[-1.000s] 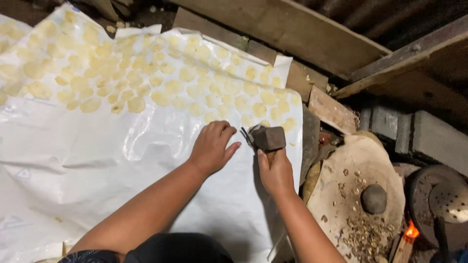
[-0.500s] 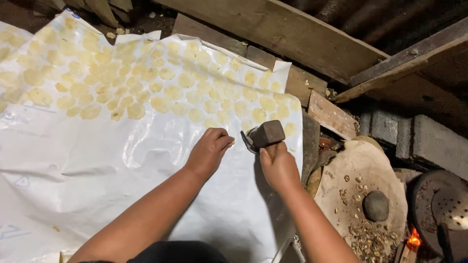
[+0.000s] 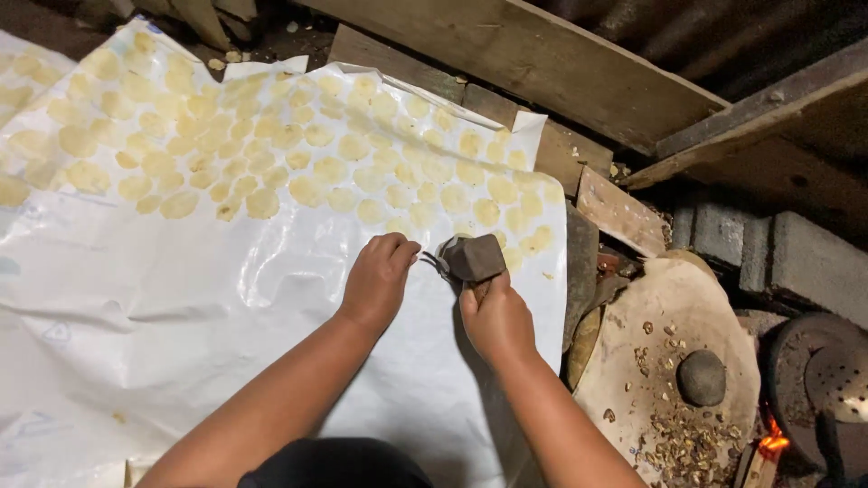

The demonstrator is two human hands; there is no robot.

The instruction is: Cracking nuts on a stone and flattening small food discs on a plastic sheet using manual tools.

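Since half a second ago the left hand [image 3: 380,278] has curled from flat into a loose fist, fingertips pinching at the dark tool's thin metal end. Right hand [image 3: 495,316] closed around handle of dark blocky tool [image 3: 473,258], held just at 3 o'clock of left hand, over white plastic sheet [image 3: 181,307]. Flattened yellow discs [image 3: 298,158] in rows at 11 o'clock. Round stone [image 3: 701,377] on wooden slab [image 3: 674,307] at 4 o'clock.

No packages, labels, signs or screens in view
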